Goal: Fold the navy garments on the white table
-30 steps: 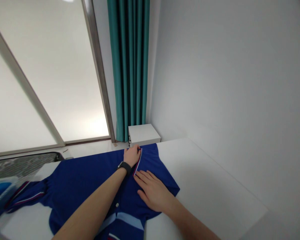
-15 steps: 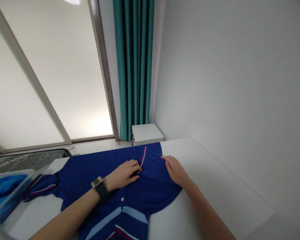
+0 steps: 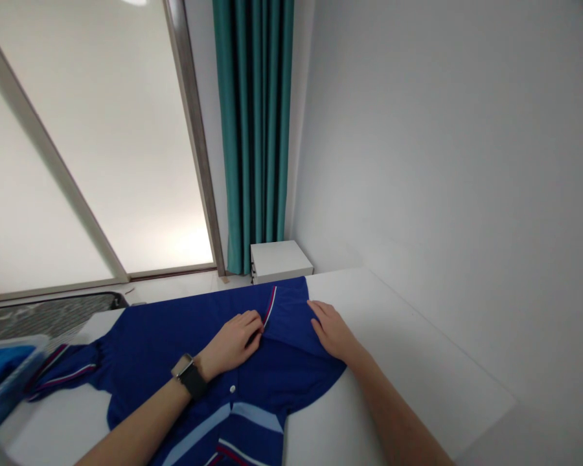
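Observation:
A dark blue polo shirt [image 3: 175, 336] with light blue and red stripes lies spread on a white table [image 3: 408, 369]. My left hand [image 3: 230, 343], with a watch on the wrist, rests flat on the shirt just left of the striped collar edge [image 3: 271, 305], fingers stretched out. My right hand [image 3: 331, 330] lies flat on the shirt's right side by the collar, fingers extended. Neither hand grips anything that I can see.
A small white cabinet [image 3: 279, 260] stands beyond the table under a teal curtain [image 3: 252, 129]. A clear bin with blue cloth [image 3: 2, 375] sits at the left edge. A white wall runs along the right. A patterned grey surface [image 3: 39, 317] lies far left.
My left hand drew back from the collar's far end toward me and flattened. My right hand moved from the shirt's middle to its right side by the collar.

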Tool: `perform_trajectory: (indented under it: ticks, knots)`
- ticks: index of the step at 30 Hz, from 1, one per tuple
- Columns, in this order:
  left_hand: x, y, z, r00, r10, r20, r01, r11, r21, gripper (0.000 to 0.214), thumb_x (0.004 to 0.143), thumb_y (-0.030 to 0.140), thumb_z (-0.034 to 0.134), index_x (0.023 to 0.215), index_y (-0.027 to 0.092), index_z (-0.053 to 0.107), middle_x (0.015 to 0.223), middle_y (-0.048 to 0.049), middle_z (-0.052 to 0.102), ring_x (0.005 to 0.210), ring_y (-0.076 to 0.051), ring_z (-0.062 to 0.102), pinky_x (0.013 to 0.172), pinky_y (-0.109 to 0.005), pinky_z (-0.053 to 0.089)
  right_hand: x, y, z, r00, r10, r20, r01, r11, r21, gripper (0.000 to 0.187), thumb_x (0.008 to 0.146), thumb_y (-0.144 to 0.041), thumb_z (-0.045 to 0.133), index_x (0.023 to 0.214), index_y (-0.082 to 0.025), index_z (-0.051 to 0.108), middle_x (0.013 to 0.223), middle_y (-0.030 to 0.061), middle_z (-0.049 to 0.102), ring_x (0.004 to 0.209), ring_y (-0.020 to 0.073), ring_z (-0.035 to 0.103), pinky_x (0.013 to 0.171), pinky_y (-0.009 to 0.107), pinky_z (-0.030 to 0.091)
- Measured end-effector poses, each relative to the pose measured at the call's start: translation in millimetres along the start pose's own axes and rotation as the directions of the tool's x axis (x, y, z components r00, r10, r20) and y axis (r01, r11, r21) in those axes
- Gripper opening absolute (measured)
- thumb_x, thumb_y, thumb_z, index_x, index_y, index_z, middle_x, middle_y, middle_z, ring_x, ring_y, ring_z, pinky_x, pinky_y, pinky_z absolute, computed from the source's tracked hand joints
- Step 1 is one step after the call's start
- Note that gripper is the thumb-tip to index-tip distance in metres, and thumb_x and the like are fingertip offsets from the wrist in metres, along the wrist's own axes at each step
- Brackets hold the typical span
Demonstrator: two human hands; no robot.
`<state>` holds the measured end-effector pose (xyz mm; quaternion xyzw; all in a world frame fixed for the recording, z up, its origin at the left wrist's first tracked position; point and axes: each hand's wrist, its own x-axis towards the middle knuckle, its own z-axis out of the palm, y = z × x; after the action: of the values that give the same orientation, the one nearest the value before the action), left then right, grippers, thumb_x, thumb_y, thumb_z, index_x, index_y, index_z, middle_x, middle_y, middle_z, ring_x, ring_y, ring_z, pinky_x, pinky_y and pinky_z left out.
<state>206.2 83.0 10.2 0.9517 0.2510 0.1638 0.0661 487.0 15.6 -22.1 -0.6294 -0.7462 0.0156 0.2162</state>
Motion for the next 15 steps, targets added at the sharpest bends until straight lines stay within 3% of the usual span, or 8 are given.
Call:
perform_trajectory:
  ticks: [3, 6, 11, 15]
  knots:
    - [-0.8, 0.7, 0.0, 1.000, -0.007, 0.008, 0.007, 1.000, -0.023, 0.011, 0.087, 0.014, 0.044, 0.089, 0.021, 0.053, 0.098, -0.0035, 0.056, 0.088, -0.019, 0.052, 0.082, -0.033, 0.041, -3.1, -4.7, 3.3, 0.996, -0.016, 0.088, 0.023, 0.997, -0.080, 0.050, 0.097, -0.031, 0.034, 0.146, -0.018, 0.038, 0.152, 0.0089, 0.036, 0.136, 0.0243, 0.034, 0.113, 0.043, 0.027]
    - [-1.2, 1.4, -1.6, 1.000, -0.009, 0.008, 0.009, 0.999, -0.040, 0.012, 0.086, 0.014, 0.044, 0.089, 0.021, 0.053, 0.099, -0.0036, 0.057, 0.089, -0.019, 0.052, 0.084, -0.034, 0.040, -5.7, -2.5, 5.3, 0.988, 0.036, 0.148, -0.019, 0.994, -0.112, 0.051, 0.098, -0.038, 0.032, 0.146, -0.020, 0.038, 0.154, 0.0072, 0.032, 0.139, 0.0258, 0.030, 0.115, 0.047, 0.024]
    - [-1.3, 3.5, -5.6, 1.000, 0.005, 0.018, -0.004, 0.997, -0.077, 0.012, 0.086, 0.015, 0.045, 0.085, 0.021, 0.055, 0.101, -0.0044, 0.058, 0.089, -0.019, 0.052, 0.084, -0.033, 0.040, -2.4, 3.3, 5.3, 0.998, 0.007, 0.057, -0.007, 1.000, -0.005, 0.054, 0.097, -0.034, 0.031, 0.149, -0.015, 0.031, 0.151, 0.0111, 0.037, 0.139, 0.0212, 0.033, 0.115, 0.044, 0.027]
    - [0.0, 1.1, -4.5, 0.999, -0.047, -0.014, 0.043, 0.978, -0.205, 0.014, 0.090, 0.022, 0.044, 0.087, 0.021, 0.058, 0.098, -0.0045, 0.061, 0.090, -0.019, 0.054, 0.086, -0.034, 0.042, 0.3, -0.8, 7.8, 0.998, -0.022, 0.066, 0.022, 1.000, 0.004, 0.050, 0.097, -0.033, 0.034, 0.143, -0.014, 0.041, 0.149, 0.0121, 0.040, 0.138, 0.0221, 0.035, 0.115, 0.045, 0.027]
